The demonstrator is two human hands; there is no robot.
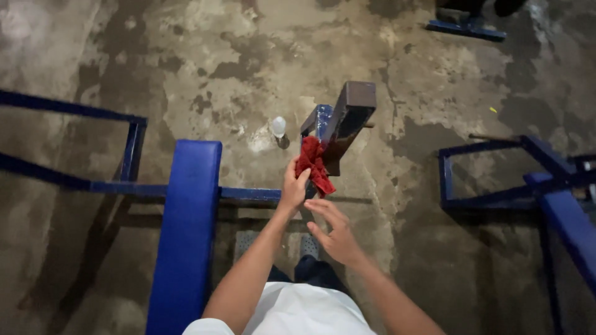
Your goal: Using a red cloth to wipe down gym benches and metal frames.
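While I look straight down, my left hand (293,186) is closed on a red rag (314,165), fingers clamped around its lower bunched part. Rag is pressed against the side of a dark metal bar (349,115) that rises tilted from a blue steel frame (248,193). Upper end of bar is a square, brownish, unpainted face; lower section beside the rag is blue.

My right hand (333,231) is open, fingers spread, palm turned up, just below the hanging tail of the rag. Cannot tell whether the fingertips touch the cloth. Hands are near each other but apart.

A long blue padded bench (186,236) runs lengthwise to the left of my left arm. Small pale bottle (278,127) stands on the stained concrete floor (217,62), just left of the bar. Another blue frame (496,174) sits well apart at right. My grey shoes (308,246) show below the hands.
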